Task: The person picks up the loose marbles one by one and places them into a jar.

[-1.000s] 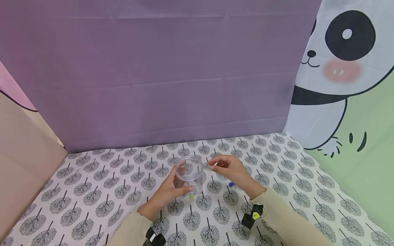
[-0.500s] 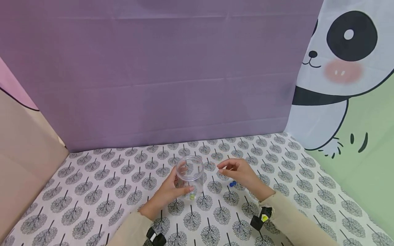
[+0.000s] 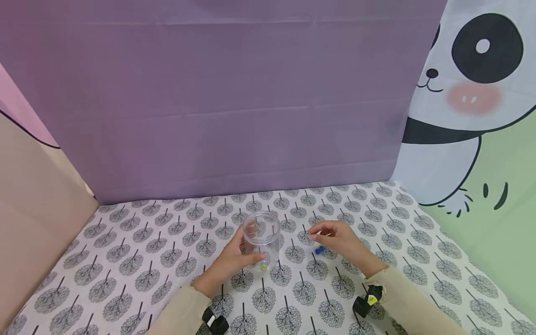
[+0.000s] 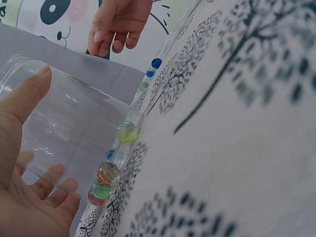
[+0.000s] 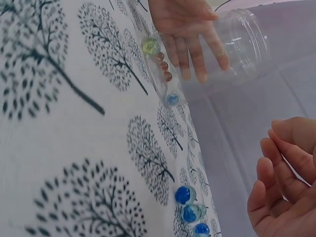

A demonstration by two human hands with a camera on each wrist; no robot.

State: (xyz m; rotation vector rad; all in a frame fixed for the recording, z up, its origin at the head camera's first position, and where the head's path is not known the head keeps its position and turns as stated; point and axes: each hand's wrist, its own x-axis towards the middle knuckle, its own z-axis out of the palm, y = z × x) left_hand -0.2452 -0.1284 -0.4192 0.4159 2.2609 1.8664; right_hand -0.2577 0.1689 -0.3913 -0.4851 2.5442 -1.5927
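My left hand (image 3: pixel 234 253) grips a clear plastic jar (image 3: pixel 272 251) with an uncovered top, thumb across its near side and fingers round the far side. Through the wall a yellow-green marble (image 4: pixel 127 132) shows at the bottom, along with an orange marble (image 4: pixel 107 173), a green marble (image 4: pixel 101 189) and a blue marble (image 5: pixel 172 98). To the jar's right, my right hand (image 3: pixel 337 237) hovers above the cloth, fingers loosely bent, nothing seen between them. Just below it lie several loose marbles, among them a blue marble (image 5: pixel 185 195) and a pale green marble (image 4: pixel 143 87).
A white cloth (image 3: pixel 176 298) printed with grey trees covers the table. Behind it hangs a purple curtain (image 3: pixel 251 102). A panda-printed sheet (image 3: pixel 469 153) borders the right side, and a beige panel (image 3: pixel 37 195) the left. Both wrists wear small black cameras.
My right hand has moved right and slightly nearer, away from beside the jar to the loose marbles. More of the blue marbles now shows. The left hand keeps its grip on the jar.
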